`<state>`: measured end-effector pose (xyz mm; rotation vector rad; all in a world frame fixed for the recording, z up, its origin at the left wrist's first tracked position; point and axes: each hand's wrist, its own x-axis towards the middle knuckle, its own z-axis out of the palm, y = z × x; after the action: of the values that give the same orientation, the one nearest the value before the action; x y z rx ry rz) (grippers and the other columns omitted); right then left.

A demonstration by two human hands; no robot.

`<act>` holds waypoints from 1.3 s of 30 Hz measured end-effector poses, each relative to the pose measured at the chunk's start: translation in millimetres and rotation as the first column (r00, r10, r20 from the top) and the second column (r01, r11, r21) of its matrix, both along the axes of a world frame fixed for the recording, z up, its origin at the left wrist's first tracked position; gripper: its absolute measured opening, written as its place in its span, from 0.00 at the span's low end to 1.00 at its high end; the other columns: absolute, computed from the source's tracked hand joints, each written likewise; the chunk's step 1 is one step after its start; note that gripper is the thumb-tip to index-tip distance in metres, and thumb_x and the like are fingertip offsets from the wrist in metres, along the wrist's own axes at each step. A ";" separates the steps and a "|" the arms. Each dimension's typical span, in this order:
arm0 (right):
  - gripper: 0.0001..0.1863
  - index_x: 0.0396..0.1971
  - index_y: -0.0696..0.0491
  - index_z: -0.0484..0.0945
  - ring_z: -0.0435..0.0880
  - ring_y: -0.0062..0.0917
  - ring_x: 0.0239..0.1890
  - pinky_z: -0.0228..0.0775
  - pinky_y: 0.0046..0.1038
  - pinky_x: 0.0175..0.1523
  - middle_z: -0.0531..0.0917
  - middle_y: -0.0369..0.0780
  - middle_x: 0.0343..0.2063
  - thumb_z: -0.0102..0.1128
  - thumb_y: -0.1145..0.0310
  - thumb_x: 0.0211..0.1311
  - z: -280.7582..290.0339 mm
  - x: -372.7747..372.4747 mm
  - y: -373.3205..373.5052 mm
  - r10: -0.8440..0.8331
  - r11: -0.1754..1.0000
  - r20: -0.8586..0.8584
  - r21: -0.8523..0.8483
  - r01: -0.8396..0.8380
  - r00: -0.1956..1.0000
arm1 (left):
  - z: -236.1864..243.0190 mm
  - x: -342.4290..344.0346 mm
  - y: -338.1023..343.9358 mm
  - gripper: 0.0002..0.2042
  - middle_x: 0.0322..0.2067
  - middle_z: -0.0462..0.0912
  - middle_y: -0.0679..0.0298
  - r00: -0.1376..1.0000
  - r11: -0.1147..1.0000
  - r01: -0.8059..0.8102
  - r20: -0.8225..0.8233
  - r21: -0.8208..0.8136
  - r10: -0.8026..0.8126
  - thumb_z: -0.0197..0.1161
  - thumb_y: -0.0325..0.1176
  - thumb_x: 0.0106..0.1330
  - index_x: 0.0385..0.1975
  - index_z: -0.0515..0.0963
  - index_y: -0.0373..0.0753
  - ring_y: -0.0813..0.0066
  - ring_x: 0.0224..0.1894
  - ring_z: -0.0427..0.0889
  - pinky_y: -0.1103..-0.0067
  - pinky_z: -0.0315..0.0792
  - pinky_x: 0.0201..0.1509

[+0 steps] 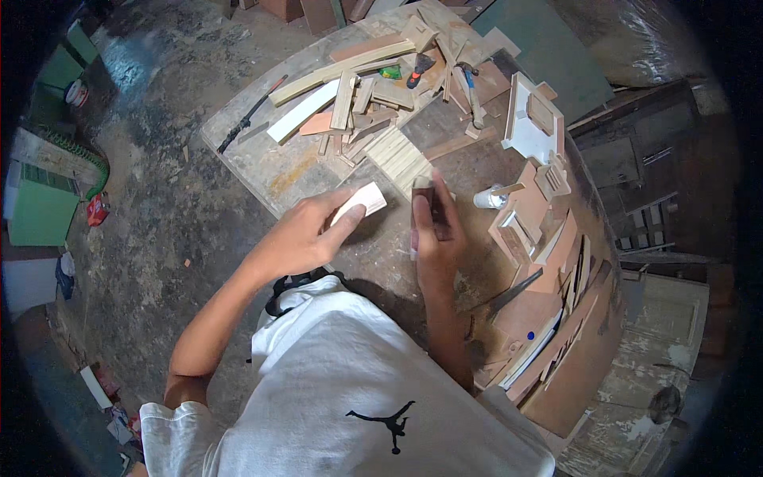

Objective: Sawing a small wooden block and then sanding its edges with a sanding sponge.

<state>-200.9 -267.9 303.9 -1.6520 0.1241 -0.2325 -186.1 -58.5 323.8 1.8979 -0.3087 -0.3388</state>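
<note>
My left hand [300, 232] is closed round a small pale wooden block [367, 199], held at an angle above the near part of the workbench [318, 179]. To its right, my right hand [439, 248] grips a dark reddish-brown piece [422, 191] that looks like folded sandpaper. Fingers hide much of that piece, and its edges are slightly blurred. The two held things are apart. Just beyond my hands, a square panel of pale striped wood [397, 155] lies flat on the bench.
Wood offcuts [343, 99], a scraper [420, 70] and a hammer [471, 95] lie at the back of the bench. A white container [489, 199] stands right of my right hand. Boards and strips [568, 302] pile along the right edge. A long dark tool [250, 114] lies at the left edge.
</note>
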 end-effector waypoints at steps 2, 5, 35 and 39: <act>0.26 0.63 0.53 0.78 0.81 0.27 0.48 0.74 0.27 0.53 0.81 0.44 0.54 0.69 0.73 0.64 0.7 -6.5 -1.7 -0.042 0.969 0.135 -0.236 0.073 0.990 | -0.4 -3.2 1.7 0.23 0.42 0.83 0.41 1.000 1.000 -0.024 0.008 -0.010 0.024 0.58 0.44 0.74 0.59 0.77 0.33 0.46 0.43 0.84 0.63 0.75 0.50; 0.28 0.61 0.51 0.80 0.80 0.36 0.53 0.74 0.35 0.56 0.80 0.46 0.56 0.73 0.71 0.59 8.0 -11.9 -3.0 0.266 0.786 0.523 -0.604 0.132 0.810 | 2.9 -7.3 1.3 0.22 0.44 0.83 0.41 0.982 0.999 -0.035 0.184 0.029 0.029 0.59 0.41 0.73 0.60 0.75 0.32 0.45 0.46 0.84 0.63 0.75 0.52; 0.20 0.61 0.57 0.78 0.82 0.26 0.51 0.73 0.29 0.56 0.84 0.43 0.50 0.60 0.71 0.72 -9.3 0.3 8.1 0.027 0.997 0.218 -0.071 -0.012 0.975 | -6.1 -24.0 -7.6 0.23 0.48 0.84 0.47 0.968 0.952 -0.230 0.050 -0.203 0.244 0.65 0.36 0.71 0.60 0.74 0.30 0.67 0.50 0.84 0.72 0.76 0.56; 0.20 0.63 0.58 0.76 0.79 0.24 0.56 0.68 0.26 0.62 0.82 0.42 0.55 0.55 0.67 0.76 -31.8 -6.1 12.6 0.034 0.997 0.085 0.068 -0.040 0.996 | 2.2 -8.5 -13.7 0.19 0.45 0.82 0.52 0.879 0.733 -0.445 -0.406 -0.515 0.249 0.67 0.32 0.70 0.56 0.71 0.32 0.68 0.47 0.85 0.75 0.81 0.51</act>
<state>-207.0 -255.3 272.1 -1.5712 0.0379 -0.2659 -194.6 -72.2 326.0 1.2074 0.1601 -0.2378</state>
